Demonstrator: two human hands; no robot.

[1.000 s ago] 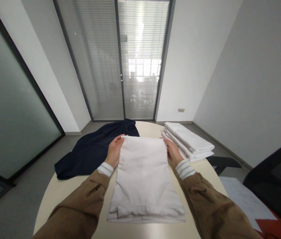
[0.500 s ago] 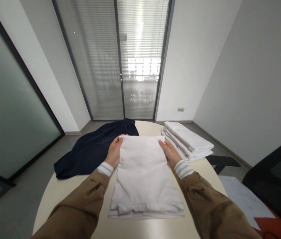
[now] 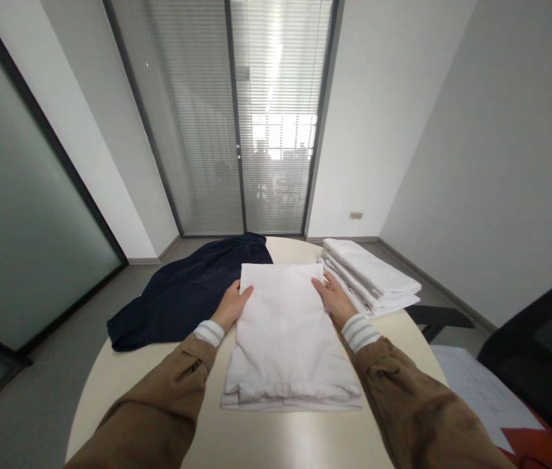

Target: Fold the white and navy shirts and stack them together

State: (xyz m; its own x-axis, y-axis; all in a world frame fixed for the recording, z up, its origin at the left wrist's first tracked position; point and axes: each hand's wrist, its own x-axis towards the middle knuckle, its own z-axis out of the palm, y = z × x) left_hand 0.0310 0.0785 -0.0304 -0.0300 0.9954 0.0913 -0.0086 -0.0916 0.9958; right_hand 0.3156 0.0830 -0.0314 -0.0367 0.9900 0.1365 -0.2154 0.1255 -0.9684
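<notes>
Brown sleeves (image 3: 151, 397), wrist tabs (image 3: 200, 352), grey-striped white cuffs (image 3: 209, 332), bare hands (image 3: 230, 306)

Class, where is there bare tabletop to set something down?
Bare tabletop lies nearer us than the folded white cloth; another patch between the navy garment and left sleeve; a narrow one between the garment and white stack. Crowded: around the right hand, near the stack.

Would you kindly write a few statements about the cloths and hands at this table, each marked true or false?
1. The left hand and right hand both hold the folded white cloth. True.
2. The dark cloth lies right of the white stack. False: the dark cloth lies left of the white stack.
3. The table has a rounded edge. True.
4. The chair is white. False: the chair is black.
</notes>
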